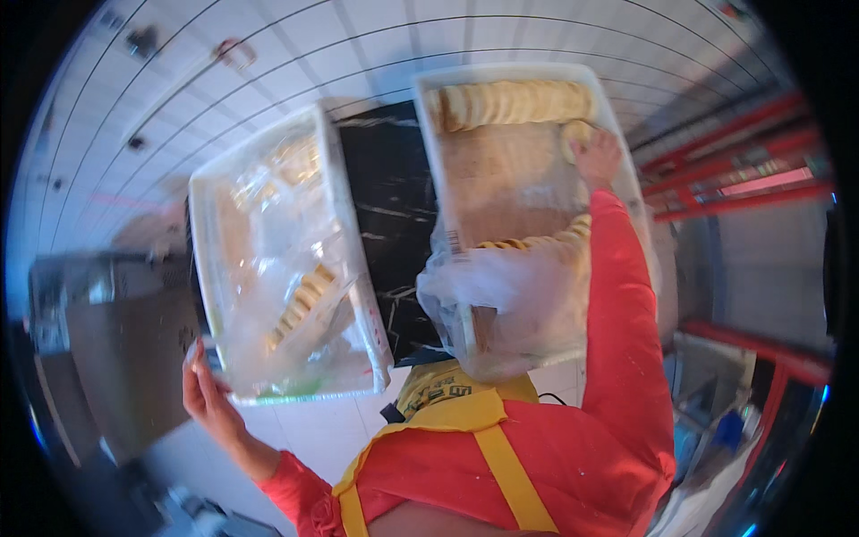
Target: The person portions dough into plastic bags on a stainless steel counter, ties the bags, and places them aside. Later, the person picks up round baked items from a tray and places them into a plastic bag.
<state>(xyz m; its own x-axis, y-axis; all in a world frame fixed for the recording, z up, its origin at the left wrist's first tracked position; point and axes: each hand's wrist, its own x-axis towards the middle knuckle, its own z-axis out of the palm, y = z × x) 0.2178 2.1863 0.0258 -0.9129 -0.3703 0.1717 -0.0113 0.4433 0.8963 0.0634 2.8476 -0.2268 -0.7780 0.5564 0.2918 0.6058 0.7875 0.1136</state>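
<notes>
My right hand [602,158] reaches into the right white box [437,168], its fingers on a round, pale dough piece [576,136]. Above it, a row of similar dough rounds [517,105] lies packed on edge along the far wall. A second row [537,240] curves across the nearer part, partly under clear plastic film [483,282]. My left hand [211,396] is beside the near left corner of the left white box [344,201], fingers apart and nothing visible in them. Inside that box, a short row of dough rounds [302,299] shows through crumpled plastic film [268,215].
Both boxes rest on a black, white-veined surface [396,201] against a white tiled wall [376,33]. Red shelving [731,174] stands at the right. A cardboard box [127,356] is at the left. My yellow apron [463,389] touches the near side.
</notes>
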